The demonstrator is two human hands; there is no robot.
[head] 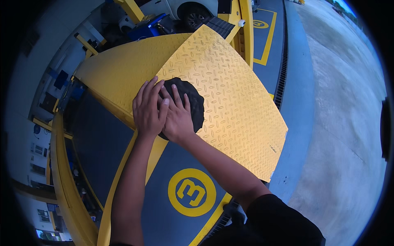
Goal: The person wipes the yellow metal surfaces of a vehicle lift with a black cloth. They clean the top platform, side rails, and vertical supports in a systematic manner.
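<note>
A round black item with a scalloped edge (pixel 197 106), its kind not clear, lies on a yellow diamond-plate metal ramp (pixel 227 92). Pressed flat on it is my right hand (pixel 178 118), fingers spread. My left hand (pixel 149 107) rests beside and partly over my right hand, at the item's left edge, its fingers close together and pointing away from me. Neither hand is seen to grip anything. The hands cover the left part of the black item.
A yellow lift post (pixel 246 37) rises beyond the ramp, near a vehicle wheel (pixel 194 17) and a blue bin (pixel 150 27). Below lies a grey floor with a yellow circled number (pixel 172 192). A floor drain grate (pixel 281 70) runs along the right, before pale concrete.
</note>
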